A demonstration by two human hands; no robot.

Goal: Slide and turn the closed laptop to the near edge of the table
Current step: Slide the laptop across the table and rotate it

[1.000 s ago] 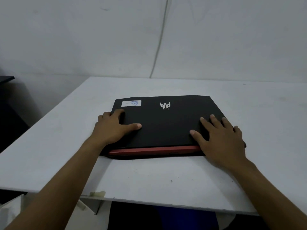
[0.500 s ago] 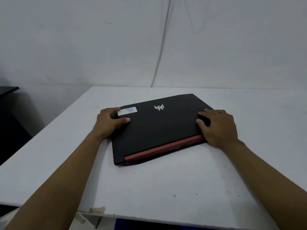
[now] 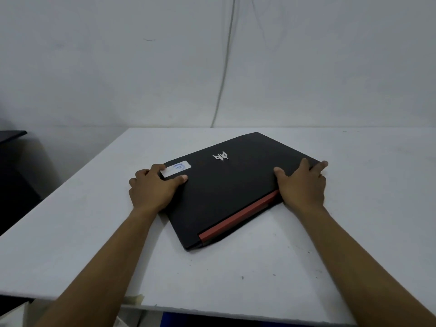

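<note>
While the closed laptop (image 3: 232, 187) lay flat on the white desk (image 3: 354, 244), it sat askew, its red hinge strip (image 3: 238, 220) running diagonally from lower left up toward the right. One corner pointed at the near edge of the desk, yet a broad band of bare surface separated the two. The far corner reached toward the wall (image 3: 141, 67), where a thin cable (image 3: 225, 67) hung down behind the desk.

The left hand (image 3: 153, 188) gripped the laptop's left corner, thumb lying on the black lid just below a white sticker (image 3: 176, 168) and fingers curled over the edge beside it. The right hand (image 3: 303, 182) grasped the right side of the laptop near the upper end of the red strip, thumb spread on the lid and fingers stretched along the far right edge (the palm covered that corner, so the exact contact beneath could not be seen). A silver logo (image 3: 220, 156) showed on the lid between the hands.

A dark piece of furniture (image 3: 11, 135) stood at the far left, apart from the desk, and a scrap of tape (image 3: 135, 298) hung under the near edge.
</note>
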